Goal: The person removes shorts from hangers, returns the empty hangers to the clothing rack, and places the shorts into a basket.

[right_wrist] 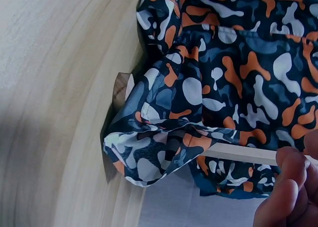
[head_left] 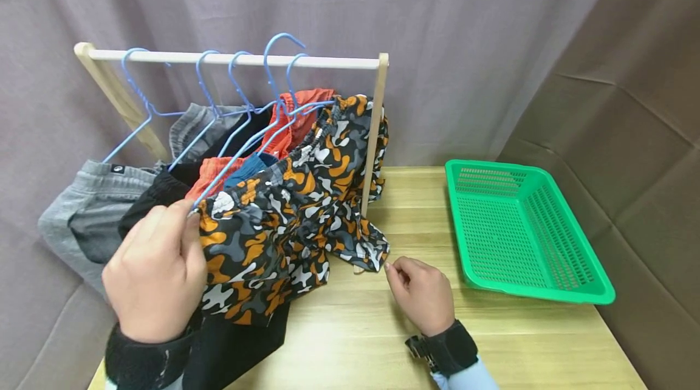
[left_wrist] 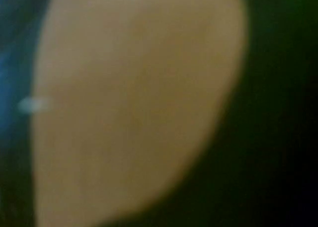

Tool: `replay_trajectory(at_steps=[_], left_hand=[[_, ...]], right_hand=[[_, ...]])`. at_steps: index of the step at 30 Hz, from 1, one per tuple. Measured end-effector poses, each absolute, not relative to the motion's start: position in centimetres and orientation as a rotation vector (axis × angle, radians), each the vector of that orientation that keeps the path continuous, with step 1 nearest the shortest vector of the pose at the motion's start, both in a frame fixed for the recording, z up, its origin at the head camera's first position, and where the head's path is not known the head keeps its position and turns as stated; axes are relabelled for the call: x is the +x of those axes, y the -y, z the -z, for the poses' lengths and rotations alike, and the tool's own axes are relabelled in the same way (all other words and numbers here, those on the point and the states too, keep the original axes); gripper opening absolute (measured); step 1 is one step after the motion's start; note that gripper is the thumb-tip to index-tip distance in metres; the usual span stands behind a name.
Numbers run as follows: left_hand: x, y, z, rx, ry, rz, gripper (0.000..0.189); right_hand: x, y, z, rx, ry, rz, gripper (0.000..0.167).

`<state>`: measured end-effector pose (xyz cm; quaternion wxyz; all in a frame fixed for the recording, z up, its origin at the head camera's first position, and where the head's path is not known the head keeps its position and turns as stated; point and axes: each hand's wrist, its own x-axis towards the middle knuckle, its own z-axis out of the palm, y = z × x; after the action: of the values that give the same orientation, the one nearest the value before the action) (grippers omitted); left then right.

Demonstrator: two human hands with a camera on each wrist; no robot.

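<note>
Patterned shorts (head_left: 295,195) in black, orange, grey and white hang on a blue clothes hanger (head_left: 240,150). My left hand (head_left: 155,268) pinches the near end of this hanger, beside the shorts' waistband. The hanger's hook rises above the white rail (head_left: 180,58); whether it touches the rail I cannot tell. Close to the lower hem of the shorts is my right hand (head_left: 421,293), fingers loosely curled and holding nothing visible. In the right wrist view, its fingers (right_wrist: 285,187) appear in front of the wooden post. Blurred skin (left_wrist: 134,103) fills most of the left wrist view.
Grey shorts (head_left: 104,201), black garments and red garments (head_left: 219,171) hang on other blue hangers along the rack. A wooden post (head_left: 374,135) carries the rail's right end. On the table's right side stands a green plastic basket (head_left: 456,226). Grey curtain hangs behind.
</note>
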<state>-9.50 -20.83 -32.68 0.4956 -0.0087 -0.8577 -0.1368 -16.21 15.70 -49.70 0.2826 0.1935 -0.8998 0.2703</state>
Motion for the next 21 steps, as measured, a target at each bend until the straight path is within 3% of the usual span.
replay_trajectory(at_steps=[10,21], left_hand=[[-7.6,22.2,31.5,0.036,1.858,0.301,0.053],[-5.4,24.5,31.5,0.094,1.749,0.428,0.039]], right_hand=[[-15.8,-16.2,48.3,0.503,2.355,-0.791,0.018],[-16.1,-18.0,46.0,0.466,2.265,-0.832,0.016]])
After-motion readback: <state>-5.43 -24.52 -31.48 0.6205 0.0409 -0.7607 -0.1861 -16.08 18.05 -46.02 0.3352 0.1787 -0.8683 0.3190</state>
